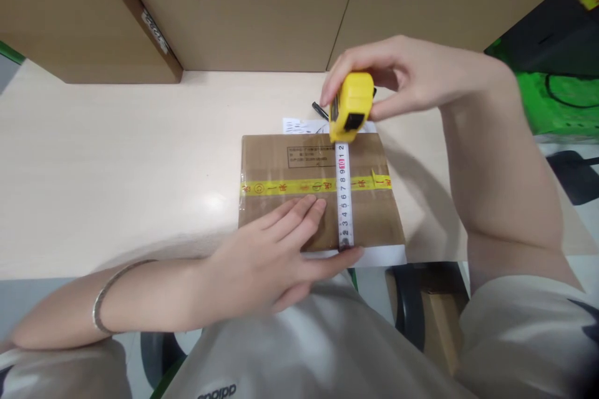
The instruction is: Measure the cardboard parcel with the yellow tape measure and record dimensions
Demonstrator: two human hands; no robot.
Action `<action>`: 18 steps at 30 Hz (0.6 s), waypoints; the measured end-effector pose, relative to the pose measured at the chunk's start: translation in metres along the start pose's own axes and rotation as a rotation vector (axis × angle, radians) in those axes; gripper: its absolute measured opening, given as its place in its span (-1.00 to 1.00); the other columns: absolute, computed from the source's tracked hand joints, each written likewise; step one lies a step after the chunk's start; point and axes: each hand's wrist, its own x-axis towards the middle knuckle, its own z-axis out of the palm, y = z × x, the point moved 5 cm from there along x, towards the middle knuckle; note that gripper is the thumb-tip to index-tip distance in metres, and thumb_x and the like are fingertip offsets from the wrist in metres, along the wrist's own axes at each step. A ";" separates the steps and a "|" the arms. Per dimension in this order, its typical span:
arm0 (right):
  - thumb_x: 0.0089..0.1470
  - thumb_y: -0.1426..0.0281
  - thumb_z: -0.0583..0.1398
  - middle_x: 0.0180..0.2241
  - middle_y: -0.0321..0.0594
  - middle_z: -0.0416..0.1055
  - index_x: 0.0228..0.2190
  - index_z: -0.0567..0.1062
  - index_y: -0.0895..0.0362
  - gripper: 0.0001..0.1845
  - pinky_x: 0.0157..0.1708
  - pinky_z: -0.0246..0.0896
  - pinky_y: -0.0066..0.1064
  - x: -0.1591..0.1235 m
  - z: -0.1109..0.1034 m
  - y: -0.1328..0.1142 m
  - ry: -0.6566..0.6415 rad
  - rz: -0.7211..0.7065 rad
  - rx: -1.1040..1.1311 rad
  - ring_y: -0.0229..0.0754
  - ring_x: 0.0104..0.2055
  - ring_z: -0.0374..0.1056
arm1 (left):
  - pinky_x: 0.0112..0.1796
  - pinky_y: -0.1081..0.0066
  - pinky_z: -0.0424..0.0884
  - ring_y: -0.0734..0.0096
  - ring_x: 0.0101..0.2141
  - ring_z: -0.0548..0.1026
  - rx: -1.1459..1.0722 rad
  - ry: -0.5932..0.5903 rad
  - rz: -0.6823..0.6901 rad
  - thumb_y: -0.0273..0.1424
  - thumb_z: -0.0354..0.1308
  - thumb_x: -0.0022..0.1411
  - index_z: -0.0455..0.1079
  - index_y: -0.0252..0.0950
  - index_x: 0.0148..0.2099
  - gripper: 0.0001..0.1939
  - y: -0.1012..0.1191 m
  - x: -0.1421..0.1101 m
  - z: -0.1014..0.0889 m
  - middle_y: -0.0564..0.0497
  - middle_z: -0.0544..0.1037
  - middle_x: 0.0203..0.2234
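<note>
A brown cardboard box with a strip of yellow printed tape across its top lies on the table near its front edge. My right hand grips a yellow tape measure above the box's far edge. Its white blade is drawn out across the box top towards me, with numbers up to about 12 showing. My left hand rests on the box with its fingers stretched out. One of its fingers touches the blade's end at the near edge.
White paper shows beyond the box, and a black pen lies there, partly hidden. Larger cardboard boxes line the back of the pale table. A green crate stands at the right.
</note>
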 end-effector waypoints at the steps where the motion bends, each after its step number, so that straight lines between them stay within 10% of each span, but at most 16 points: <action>1: 0.04 0.54 0.29 -0.05 -0.30 0.53 -0.05 0.55 0.11 -0.61 -0.04 0.30 -0.45 -0.007 0.009 -0.010 -0.044 -0.043 -0.040 -0.25 -0.04 0.39 | 0.14 0.01 0.53 -0.12 0.24 0.50 -0.016 0.032 0.003 -0.23 0.18 0.39 0.23 -0.22 0.40 -0.41 -0.001 0.000 -0.002 -0.34 0.47 0.25; 9: 0.11 0.52 0.30 -0.03 -0.16 0.53 0.03 0.48 0.07 -0.57 -0.13 0.42 -0.42 -0.073 0.088 -0.055 -0.129 -0.165 0.050 -0.19 -0.04 0.48 | 0.13 0.03 0.65 -0.05 0.20 0.56 -0.288 0.267 -0.049 -0.20 0.13 0.45 0.30 -0.42 0.19 -0.56 -0.015 -0.003 -0.013 -0.38 0.58 0.10; 15: 0.15 0.29 0.36 -0.37 -0.33 0.39 -0.29 0.35 0.05 -0.72 -0.51 0.17 -0.46 -0.105 0.052 -0.002 0.652 0.301 0.145 -0.30 -0.42 0.28 | 0.30 -0.02 0.47 0.07 0.28 0.45 -0.483 0.576 -0.436 -0.35 0.31 0.33 0.32 -0.18 0.34 -0.43 -0.084 -0.035 -0.012 -0.13 0.47 0.22; 18: 0.22 0.26 0.30 -0.43 -0.31 0.33 -0.36 0.31 0.06 -0.73 -0.58 0.09 -0.44 -0.118 0.047 0.026 0.856 0.578 0.212 -0.32 -0.51 0.21 | 0.18 0.04 0.59 0.05 0.18 0.52 -0.491 0.544 -0.680 -0.17 0.16 0.49 0.42 -0.26 0.28 -0.56 -0.124 -0.048 0.011 -0.13 0.55 0.15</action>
